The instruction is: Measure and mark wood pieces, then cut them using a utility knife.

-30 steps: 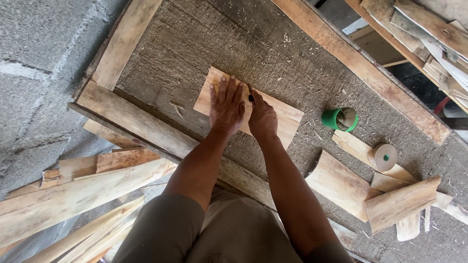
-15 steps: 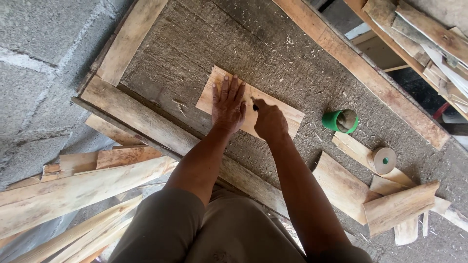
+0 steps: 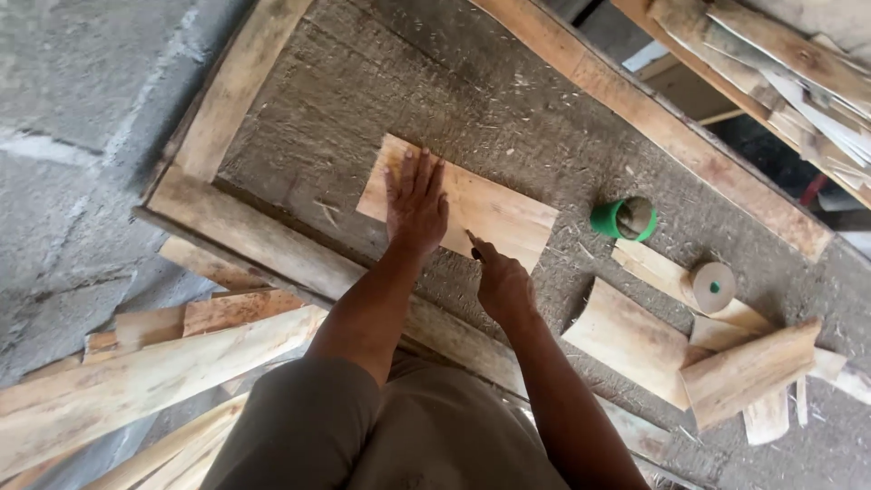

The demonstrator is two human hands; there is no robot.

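Seemingly mid-marking: a thin wooden sheet (image 3: 481, 213) lies flat on the rough grey surface (image 3: 381, 100).
Left hand (image 3: 415, 201) presses it, fingers spread; right hand (image 3: 502, 283) has fingers pinched on a small dark tool at the near edge, which likely needs steady guidance next.

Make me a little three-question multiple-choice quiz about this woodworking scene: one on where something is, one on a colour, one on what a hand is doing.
1. Where is the left hand?
A. Flat on the wooden piece
B. On the green cup
C. Hanging off the bench

2. What colour is the cup?
A. Red
B. Green
C. Blue

3. How is the right hand?
A. Spread flat and empty
B. Out of view
C. Closed around a slim dark tool at the piece's near edge

Answers: 1 A, its fingers lie spread on the piece. 2 B, its wall is plainly green. 3 C, curled fingers grip a thin dark tip.
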